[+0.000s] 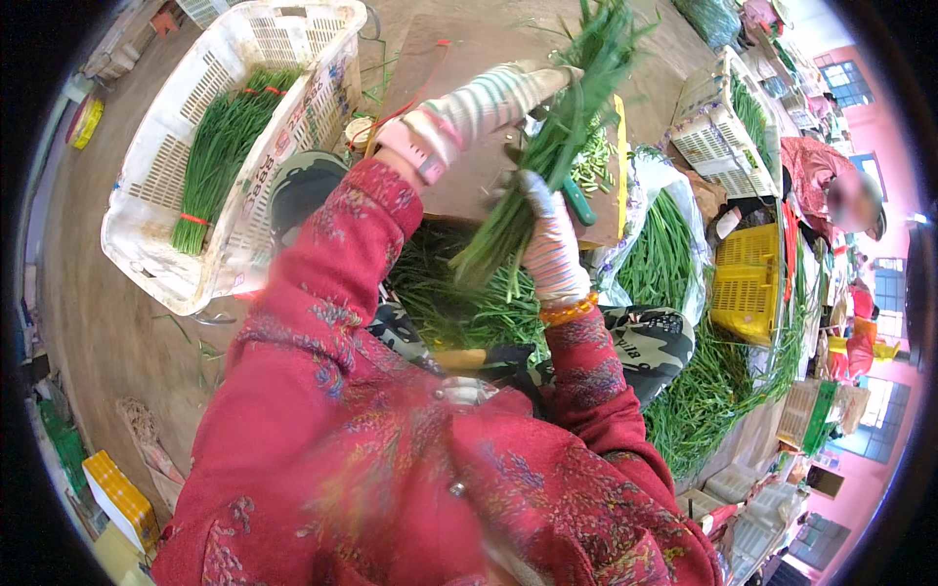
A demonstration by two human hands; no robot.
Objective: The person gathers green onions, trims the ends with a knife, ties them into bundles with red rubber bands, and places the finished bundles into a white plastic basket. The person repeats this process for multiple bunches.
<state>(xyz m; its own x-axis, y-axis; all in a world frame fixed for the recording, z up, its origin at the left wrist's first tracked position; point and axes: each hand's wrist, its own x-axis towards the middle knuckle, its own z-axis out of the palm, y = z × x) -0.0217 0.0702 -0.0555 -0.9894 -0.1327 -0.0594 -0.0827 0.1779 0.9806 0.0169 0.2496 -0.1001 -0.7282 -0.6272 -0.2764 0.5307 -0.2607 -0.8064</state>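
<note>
Both my gloved hands grip a bunch of long green garlic chives [586, 110], partly blurred, above a brown board [454, 183]. My left hand [542, 84], in a striped glove, is around its upper part. Lower down, my right hand [546, 212] holds the stalks near their lower end. Beside the right hand lies a knife with a green handle [579, 201]; its blade is mostly hidden. Cut stalk pieces [595, 161] lie on the board by its yellow edge. A red tie [432, 62] lies at the left. Loose greens [476, 308] are heaped below the board.
A white plastic crate [256, 176] with chive bunches tied in red stands left. At right are a plastic bag of greens [659, 249], a yellow basket [746, 275], a white crate [722, 135], piled greens [703, 395] and a co-worker in patterned red [806, 165].
</note>
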